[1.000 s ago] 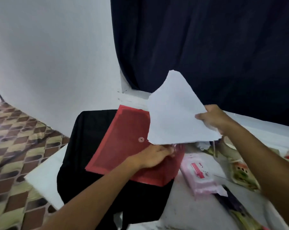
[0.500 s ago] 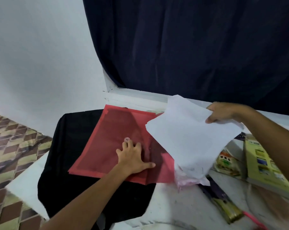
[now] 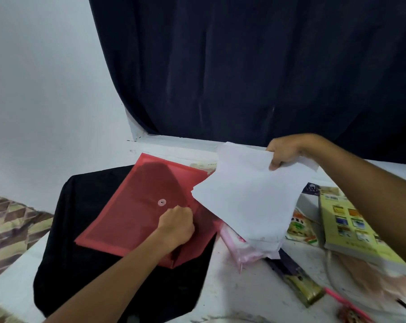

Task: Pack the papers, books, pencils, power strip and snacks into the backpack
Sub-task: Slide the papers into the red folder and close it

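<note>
A red plastic folder (image 3: 127, 217) with a snap button (image 3: 161, 202) lies flat on the black backpack (image 3: 80, 206) on the white table. My left hand (image 3: 177, 223) rests on the folder just below the button, with its fingers curled at the edge of the flap. My right hand (image 3: 288, 151) grips a stack of white papers (image 3: 248, 201) by the top edge. It holds them slanted above the folder's right side, so that they cover that corner.
A pink tissue pack (image 3: 244, 250) lies under the papers. To the right are a snack packet (image 3: 300, 227), a yellow-green book (image 3: 351, 227), a dark wrapped bar (image 3: 297, 278) and a pink pencil (image 3: 344, 301). A dark curtain (image 3: 244, 66) hangs behind. Tiled floor (image 3: 8, 224) lies left.
My left hand went from lying flat on the folder to curling its fingers at the flap edge. The papers dropped from upright to a slant over the folder's right side.
</note>
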The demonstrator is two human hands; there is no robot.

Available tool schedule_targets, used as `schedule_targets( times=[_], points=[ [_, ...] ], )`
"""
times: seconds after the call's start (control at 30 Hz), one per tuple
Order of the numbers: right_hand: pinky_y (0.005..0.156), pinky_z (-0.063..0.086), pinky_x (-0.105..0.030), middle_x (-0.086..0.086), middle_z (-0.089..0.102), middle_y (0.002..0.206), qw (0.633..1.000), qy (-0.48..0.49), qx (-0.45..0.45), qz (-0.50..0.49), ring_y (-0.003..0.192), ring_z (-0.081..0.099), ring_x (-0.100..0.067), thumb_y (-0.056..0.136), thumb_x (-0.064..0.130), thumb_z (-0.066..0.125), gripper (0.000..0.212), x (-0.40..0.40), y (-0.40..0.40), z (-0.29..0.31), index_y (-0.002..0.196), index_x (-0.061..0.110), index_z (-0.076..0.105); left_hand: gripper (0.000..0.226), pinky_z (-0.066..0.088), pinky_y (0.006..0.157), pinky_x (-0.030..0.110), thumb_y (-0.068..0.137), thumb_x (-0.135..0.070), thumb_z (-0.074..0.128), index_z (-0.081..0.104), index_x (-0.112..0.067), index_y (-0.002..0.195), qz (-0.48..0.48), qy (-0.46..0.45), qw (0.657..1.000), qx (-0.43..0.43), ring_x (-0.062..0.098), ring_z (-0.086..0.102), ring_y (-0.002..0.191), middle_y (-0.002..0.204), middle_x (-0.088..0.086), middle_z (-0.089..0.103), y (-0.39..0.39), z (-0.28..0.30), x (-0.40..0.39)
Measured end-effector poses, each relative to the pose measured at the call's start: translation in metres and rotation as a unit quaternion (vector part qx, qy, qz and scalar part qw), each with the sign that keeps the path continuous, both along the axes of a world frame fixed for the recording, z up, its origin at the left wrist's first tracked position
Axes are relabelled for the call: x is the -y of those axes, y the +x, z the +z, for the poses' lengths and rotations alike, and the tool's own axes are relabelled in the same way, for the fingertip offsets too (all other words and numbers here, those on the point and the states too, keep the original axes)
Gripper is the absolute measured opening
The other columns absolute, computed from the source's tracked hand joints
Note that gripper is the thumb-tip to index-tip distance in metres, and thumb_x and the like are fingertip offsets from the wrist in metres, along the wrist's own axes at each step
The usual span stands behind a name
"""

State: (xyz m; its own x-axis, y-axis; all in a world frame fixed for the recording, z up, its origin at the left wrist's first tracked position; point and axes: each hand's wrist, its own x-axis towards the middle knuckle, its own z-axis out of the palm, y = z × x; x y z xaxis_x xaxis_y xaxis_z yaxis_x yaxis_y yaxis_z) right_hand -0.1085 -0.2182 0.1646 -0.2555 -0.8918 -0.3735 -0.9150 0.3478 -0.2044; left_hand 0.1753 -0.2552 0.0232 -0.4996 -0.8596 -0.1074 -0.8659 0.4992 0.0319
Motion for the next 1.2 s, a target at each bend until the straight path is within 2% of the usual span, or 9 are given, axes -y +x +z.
schedule_targets(
  times=[0.17, 0.3, 0.43, 0.53, 0.6, 0.73, 0.9, 1.03, 1.2],
  points=[
    [0.083, 0.053, -0.034, -0.003, 0.073, 0.098, 1.0, 0.028, -0.001, 0.008, 0.093, 0.069, -0.023, 0.086, 0.011, 0.065, 0.015, -0.005, 0.006, 0.013, 0.1, 0.012, 0.071, 0.083, 0.046, 0.096, 0.04, 0.072, -0.056, 0.073, 0.042, -0.005, 0.13, 0.017, 0.022, 0.995, -0.096, 0.033, 0.052, 0.121, 0.139, 0.011, 0.046, 0.011, 0.001, 0.009],
    [0.086, 0.056, -0.038, -0.004, 0.075, 0.099, 0.999, 0.025, 0.038, -0.009, 0.092, 0.071, -0.024, 0.087, 0.01, 0.064, 0.016, -0.008, 0.001, 0.02, 0.102, 0.011, 0.072, 0.114, 0.048, 0.095, 0.042, 0.053, -0.078, 0.073, 0.036, -0.01, 0.136, 0.024, 0.015, 0.99, -0.136, 0.029, 0.052, 0.123, 0.138, 0.006, 0.047, 0.012, 0.004, 0.018],
    [0.083, 0.056, -0.039, -0.008, 0.075, 0.097, 0.993, 0.002, 0.103, -0.05, 0.093, 0.07, -0.029, 0.088, 0.009, 0.064, 0.017, -0.007, -0.003, 0.016, 0.103, 0.005, 0.071, 0.086, 0.046, 0.094, 0.041, 0.071, -0.082, 0.054, 0.048, -0.018, 0.128, 0.003, 0.027, 0.973, -0.228, 0.029, 0.054, 0.117, 0.118, 0.003, 0.061, 0.011, 0.007, 0.026],
    [0.091, 0.053, -0.048, -0.014, 0.072, 0.104, 0.985, 0.008, 0.153, -0.076, 0.099, 0.068, -0.035, 0.087, 0.008, 0.065, 0.022, -0.002, -0.003, 0.007, 0.107, 0.0, 0.069, 0.061, 0.041, 0.07, 0.037, 0.087, -0.071, 0.033, 0.046, -0.013, 0.074, -0.027, 0.044, 0.959, -0.277, 0.028, 0.055, 0.078, 0.069, 0.001, 0.053, 0.013, 0.01, 0.033],
    [0.092, 0.052, -0.048, -0.019, 0.07, 0.109, 0.982, 0.011, 0.175, -0.076, 0.098, 0.067, -0.036, 0.087, 0.011, 0.066, 0.026, 0.002, -0.002, 0.004, 0.109, -0.002, 0.068, 0.063, 0.036, 0.062, 0.035, 0.091, -0.067, 0.03, 0.037, -0.012, 0.061, -0.057, 0.049, 0.959, -0.274, 0.021, 0.046, 0.059, 0.057, 0.0, 0.043, 0.013, 0.014, 0.033],
    [0.061, 0.04, -0.031, -0.007, 0.075, 0.085, 0.978, 0.012, 0.186, -0.093, 0.074, 0.054, -0.026, 0.09, 0.015, 0.061, 0.027, 0.004, -0.004, -0.001, 0.107, -0.004, 0.068, 0.063, 0.035, 0.059, 0.035, 0.097, -0.06, 0.034, 0.034, -0.011, 0.056, -0.072, 0.042, 0.953, -0.292, 0.021, 0.044, 0.053, 0.052, 0.001, 0.042, 0.009, 0.022, 0.03],
    [0.072, 0.045, -0.03, -0.005, 0.061, 0.092, 0.964, -0.09, 0.168, -0.184, 0.083, 0.057, -0.024, 0.084, 0.018, 0.069, 0.015, 0.004, 0.019, -0.031, 0.09, 0.008, 0.061, 0.063, 0.035, 0.059, 0.034, 0.1, -0.055, 0.028, 0.031, -0.013, 0.053, -0.062, 0.043, 0.943, -0.323, 0.019, 0.045, 0.05, 0.051, 0.003, 0.043, 0.005, 0.035, 0.028],
    [0.054, 0.035, -0.027, -0.005, 0.052, 0.077, 0.94, -0.184, 0.199, -0.206, 0.072, 0.052, -0.023, 0.086, 0.007, 0.055, 0.011, -0.004, 0.063, -0.057, 0.078, 0.009, 0.049, 0.065, 0.04, 0.06, 0.033, 0.102, -0.05, 0.027, 0.034, -0.016, 0.048, -0.071, 0.051, 0.936, -0.341, 0.016, 0.044, 0.045, 0.045, 0.0, 0.043, 0.0, 0.037, 0.032],
    [0.081, 0.047, -0.037, -0.016, 0.06, 0.115, 0.957, -0.243, 0.069, -0.14, 0.104, 0.058, -0.036, 0.089, 0.016, 0.045, 0.029, -0.014, 0.12, -0.077, 0.115, 0.008, 0.055, 0.061, 0.034, 0.052, 0.032, 0.102, -0.047, 0.037, 0.035, -0.013, 0.051, -0.085, 0.011, 0.948, -0.307, 0.019, 0.044, 0.046, 0.049, 0.002, 0.043, -0.008, 0.032, 0.037]
  ],
)
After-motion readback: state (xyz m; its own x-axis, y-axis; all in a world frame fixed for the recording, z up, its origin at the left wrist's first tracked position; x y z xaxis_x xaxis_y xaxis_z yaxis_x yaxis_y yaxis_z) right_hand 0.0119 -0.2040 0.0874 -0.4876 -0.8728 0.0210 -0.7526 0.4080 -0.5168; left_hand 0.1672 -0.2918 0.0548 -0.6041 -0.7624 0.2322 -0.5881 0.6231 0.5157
